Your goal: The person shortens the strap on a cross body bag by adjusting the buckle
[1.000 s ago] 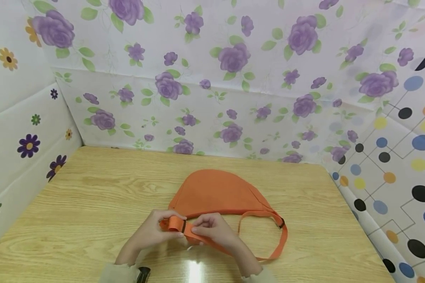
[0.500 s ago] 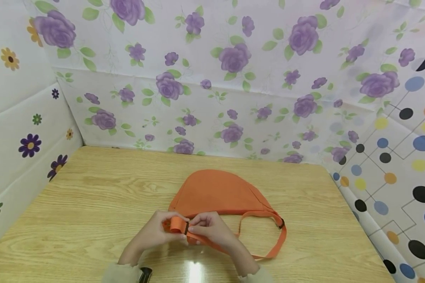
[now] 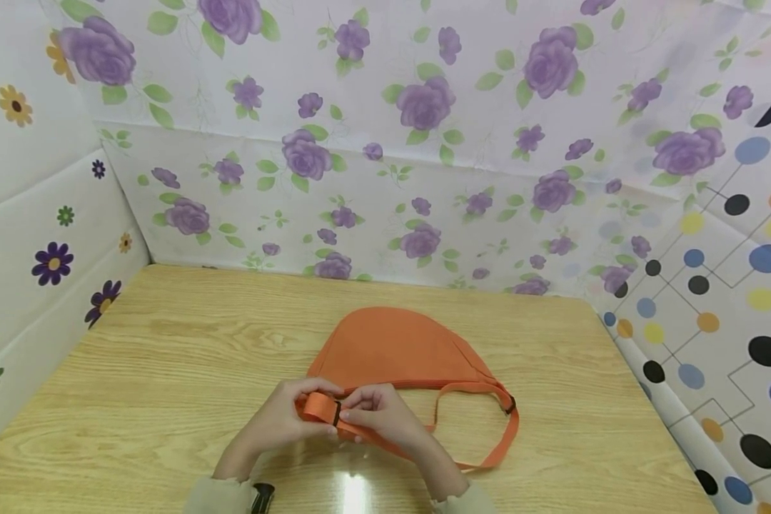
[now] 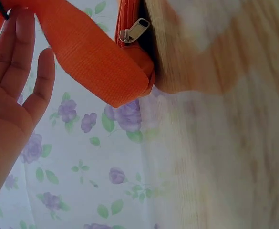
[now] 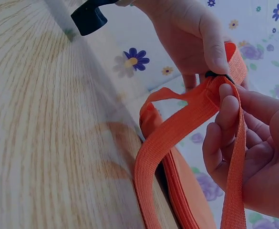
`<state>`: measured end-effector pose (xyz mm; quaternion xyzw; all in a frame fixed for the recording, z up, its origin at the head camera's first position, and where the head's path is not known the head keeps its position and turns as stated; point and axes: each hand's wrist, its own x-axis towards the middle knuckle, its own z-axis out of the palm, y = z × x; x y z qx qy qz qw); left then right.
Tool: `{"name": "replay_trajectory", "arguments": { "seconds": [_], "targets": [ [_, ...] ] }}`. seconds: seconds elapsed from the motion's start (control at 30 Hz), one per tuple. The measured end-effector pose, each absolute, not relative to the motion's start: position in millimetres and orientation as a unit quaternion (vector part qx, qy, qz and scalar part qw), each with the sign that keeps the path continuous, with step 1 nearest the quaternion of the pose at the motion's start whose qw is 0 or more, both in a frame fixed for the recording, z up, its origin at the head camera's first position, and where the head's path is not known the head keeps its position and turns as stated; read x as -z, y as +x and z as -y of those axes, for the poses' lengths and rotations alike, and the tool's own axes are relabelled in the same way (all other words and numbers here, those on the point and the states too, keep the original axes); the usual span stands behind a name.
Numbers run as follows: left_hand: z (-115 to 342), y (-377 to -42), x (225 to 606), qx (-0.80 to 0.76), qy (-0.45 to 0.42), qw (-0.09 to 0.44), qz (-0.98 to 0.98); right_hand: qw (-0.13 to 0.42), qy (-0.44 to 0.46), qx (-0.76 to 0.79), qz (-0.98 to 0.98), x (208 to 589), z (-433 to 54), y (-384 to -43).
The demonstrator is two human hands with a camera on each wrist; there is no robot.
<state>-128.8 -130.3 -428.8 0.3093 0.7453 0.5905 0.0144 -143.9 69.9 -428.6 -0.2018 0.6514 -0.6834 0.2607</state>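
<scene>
An orange waist bag (image 3: 392, 350) lies flat on the wooden table, its zipper (image 5: 180, 191) along the near edge. My left hand (image 3: 275, 420) grips a black strap slider (image 3: 337, 413) between thumb and fingers, at the bag's near left corner. A loop of orange strap (image 3: 319, 407) bulges out on the slider's left side. Right beside the slider, my right hand (image 3: 388, 415) pinches the orange webbing (image 5: 238, 157) between thumb and fingertips. The left wrist view shows a metal zipper pull (image 4: 137, 31) by the bag's corner; the slider is mostly out of that view.
The rest of the strap (image 3: 507, 446) curves over the wooden table (image 3: 186, 343) to the right, with a second black slider (image 3: 510, 405) on it. Floral sheeting (image 3: 373, 178) stands behind the table, and patterned sheets rise at both sides. A black wrist device (image 5: 89, 19) sits on my left wrist.
The slider and left hand have shifted slightly right, bringing the slider up against my right fingertips. The strap loop has changed shape a little. The bag has stayed in place.
</scene>
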Motion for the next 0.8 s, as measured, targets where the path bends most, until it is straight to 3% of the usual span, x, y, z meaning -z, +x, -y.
{"name": "replay_trajectory", "arguments": {
  "seconds": [0.43, 0.8],
  "targets": [
    [128, -118, 400, -0.586, 0.343, -0.047, -0.733, 0.273, -0.208, 0.664, -0.664, 429, -77, -146],
    [135, -130, 425, -0.59, 0.339, -0.039, -0.732, 0.271, -0.22, 0.654, -0.671, 439, -95, -148]
  ]
}}
